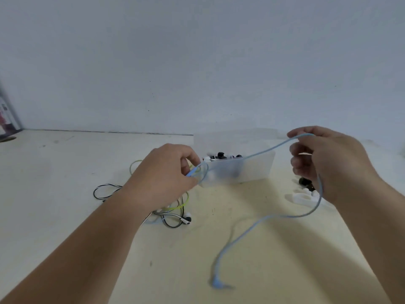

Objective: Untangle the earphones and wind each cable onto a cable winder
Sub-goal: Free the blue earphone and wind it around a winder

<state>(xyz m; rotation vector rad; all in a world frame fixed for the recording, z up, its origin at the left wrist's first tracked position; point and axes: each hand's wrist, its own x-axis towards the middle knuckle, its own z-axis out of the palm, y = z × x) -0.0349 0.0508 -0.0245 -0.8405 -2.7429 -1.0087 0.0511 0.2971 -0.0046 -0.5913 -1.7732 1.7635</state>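
Note:
A light blue earphone cable (pixel 258 220) stretches between both hands above the table. My left hand (pixel 168 174) pinches a small loop of it near a blurred white piece, possibly a winder. My right hand (pixel 324 159) holds the cable raised at the fingertips; from there it drops, curves across the table and ends in a blue plug (pixel 217 283) near the front. Behind my left forearm lies a tangle of a black-and-white cable (pixel 105 191) and a lime green cable (pixel 177 206), with white earbuds (pixel 187 218).
A translucent plastic box (pixel 243 170) holding black and white small parts stands at the middle back. White cable winders (pixel 303 197) and a dark object (pixel 305 183) lie under my right hand. The wall rises behind the table; a printed item (pixel 7 119) leans at far left.

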